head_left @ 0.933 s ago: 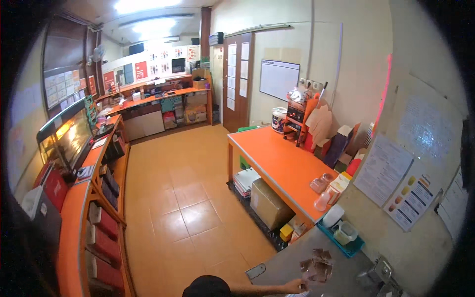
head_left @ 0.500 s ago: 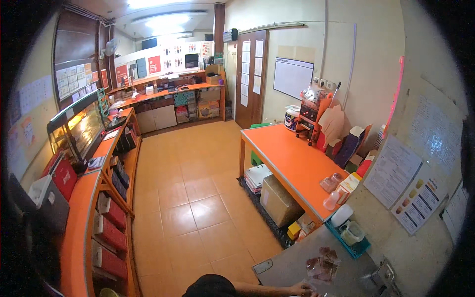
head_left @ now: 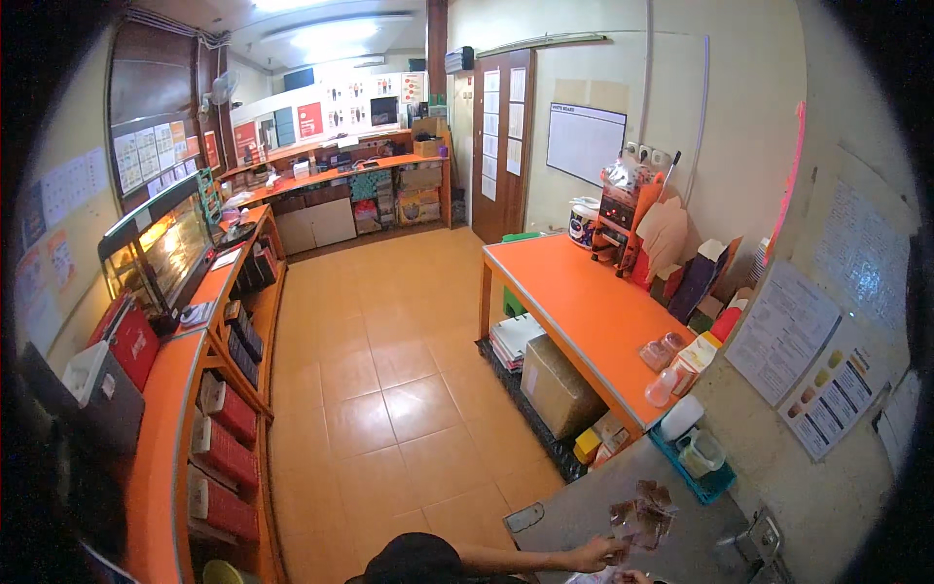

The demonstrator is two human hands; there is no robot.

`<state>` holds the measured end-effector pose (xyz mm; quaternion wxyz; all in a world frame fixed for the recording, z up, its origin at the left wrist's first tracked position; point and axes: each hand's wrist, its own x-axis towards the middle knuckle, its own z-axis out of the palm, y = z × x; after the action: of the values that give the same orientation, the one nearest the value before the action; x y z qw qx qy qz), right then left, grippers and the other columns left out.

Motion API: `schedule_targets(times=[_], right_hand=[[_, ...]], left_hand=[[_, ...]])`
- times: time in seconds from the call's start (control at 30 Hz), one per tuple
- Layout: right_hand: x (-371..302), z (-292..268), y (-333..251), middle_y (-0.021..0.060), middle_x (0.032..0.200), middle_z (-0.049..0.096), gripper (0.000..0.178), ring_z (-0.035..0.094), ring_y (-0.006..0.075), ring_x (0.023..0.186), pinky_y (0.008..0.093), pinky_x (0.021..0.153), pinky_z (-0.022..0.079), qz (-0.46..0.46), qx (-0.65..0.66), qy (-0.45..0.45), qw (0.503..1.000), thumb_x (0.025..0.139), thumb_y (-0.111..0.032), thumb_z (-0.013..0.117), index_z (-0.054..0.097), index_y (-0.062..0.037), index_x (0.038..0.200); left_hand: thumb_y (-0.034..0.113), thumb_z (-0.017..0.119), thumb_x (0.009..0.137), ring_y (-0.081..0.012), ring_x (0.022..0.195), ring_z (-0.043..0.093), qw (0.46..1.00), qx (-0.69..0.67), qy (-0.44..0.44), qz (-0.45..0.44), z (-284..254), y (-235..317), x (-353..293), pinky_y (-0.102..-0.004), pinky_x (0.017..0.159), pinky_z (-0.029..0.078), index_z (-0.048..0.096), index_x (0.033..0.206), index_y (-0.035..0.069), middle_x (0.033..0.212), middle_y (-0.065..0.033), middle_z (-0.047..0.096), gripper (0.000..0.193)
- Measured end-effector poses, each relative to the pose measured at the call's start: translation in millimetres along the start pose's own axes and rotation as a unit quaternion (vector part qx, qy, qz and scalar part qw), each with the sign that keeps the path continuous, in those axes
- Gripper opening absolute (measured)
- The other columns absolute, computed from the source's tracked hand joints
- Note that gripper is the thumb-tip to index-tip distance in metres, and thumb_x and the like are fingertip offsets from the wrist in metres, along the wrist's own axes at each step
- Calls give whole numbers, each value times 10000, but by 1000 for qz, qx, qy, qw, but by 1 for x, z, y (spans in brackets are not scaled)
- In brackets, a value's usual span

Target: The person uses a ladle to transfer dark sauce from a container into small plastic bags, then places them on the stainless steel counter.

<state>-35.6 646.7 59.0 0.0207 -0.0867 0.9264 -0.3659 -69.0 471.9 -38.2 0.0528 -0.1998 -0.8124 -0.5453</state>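
Note:
My left hand (head_left: 602, 553) comes from a black sleeve (head_left: 416, 561) at the lower edge and stretches right over a grey metal counter (head_left: 569, 511). Its fingers are drawn together at the near edge of a loose pile of small clear sachets with reddish-brown contents (head_left: 646, 510), and they seem to pinch one of them. Of my right hand (head_left: 634, 577) only a few fingertips show at the bottom edge, so its grip is hidden. Between the hands and the lower edge lies some whitish clear plastic (head_left: 590, 577), mostly cut off.
A teal tray (head_left: 715, 484) with plastic containers stands beyond the sachets, against the wall. Further on is an orange table (head_left: 574, 292) with cups and boxes. A long orange counter (head_left: 161, 428) with a lit display case (head_left: 161, 248) runs along the left.
My left hand has moved forward and slightly right, up to the sachets. Fingertips of my right hand now show at the lower edge. The whole view has shifted a little.

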Motion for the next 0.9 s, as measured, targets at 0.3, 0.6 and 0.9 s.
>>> schedule_targets(times=[0.3, 0.6, 0.9], right_hand=[[9, 3, 19, 107, 933, 689, 308, 625, 212, 882, 371, 811, 488, 59, 63, -48, 995, 854, -282, 732, 692, -35, 1032], [8, 1, 30, 133, 811, 680, 267, 641, 230, 776, 347, 736, 503, -3, 91, -71, 993, 862, -285, 708, 697, -21, 902], [-8, -18, -27, 156, 788, 671, 213, 643, 271, 739, 369, 700, 510, -43, 75, 76, 993, 872, -224, 681, 689, -14, 906]], left_hand=[[273, 589, 875, -219, 706, 633, 998, -63, -6, -6, -6, 44, 1, -406, 658, 498, 693, 851, 9, 750, -111, 672, 285], [275, 581, 894, -275, 581, 618, 963, 222, -154, 1, 23, -12, 9, -435, 539, 484, 673, 866, 8, 696, -106, 669, 284], [293, 629, 883, -307, 945, 610, 964, 10, 176, 197, 30, 1, -2, -420, 806, 499, 563, 1238, 60, 1073, -144, 640, 429]])
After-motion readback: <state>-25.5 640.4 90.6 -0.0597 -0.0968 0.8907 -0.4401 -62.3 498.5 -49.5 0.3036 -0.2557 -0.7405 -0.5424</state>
